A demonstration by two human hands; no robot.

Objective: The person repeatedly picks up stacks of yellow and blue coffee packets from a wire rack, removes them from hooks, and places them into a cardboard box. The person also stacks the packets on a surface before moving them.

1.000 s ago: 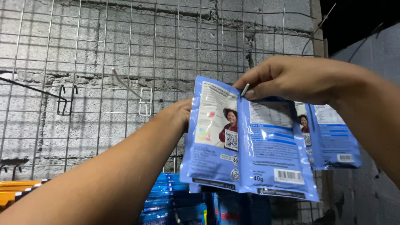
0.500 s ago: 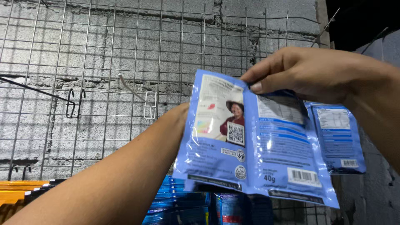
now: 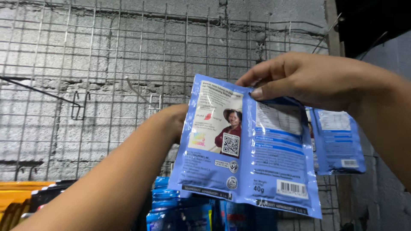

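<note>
Two hands meet at one flat blue sachet [image 3: 248, 145], held up in front of a wire grid [image 3: 107, 64] fixed to a grey block wall [image 3: 51, 141]. The right hand [image 3: 312, 81] pinches the sachet's top edge, thumb pressed on the near face and fingers closed behind, so the packet hangs down from that pinch. The left hand [image 3: 173, 122] reaches behind the sachet's left side; its fingers are hidden by the packet, so whether they grip it cannot be told. By its look the sachet is light and thin, a glossy soft film that flexes and creases readily and would likely feel slick; the sealed top and side seams seem the stiffest parts and the best places to hold, while squeezing the middle would only crumple it. More blue sachets [image 3: 338, 141] hang just behind, at the right, and a stack of blue packets [image 3: 180, 209] sits below, with yellow crates [image 3: 17, 194] at the lower left
</note>
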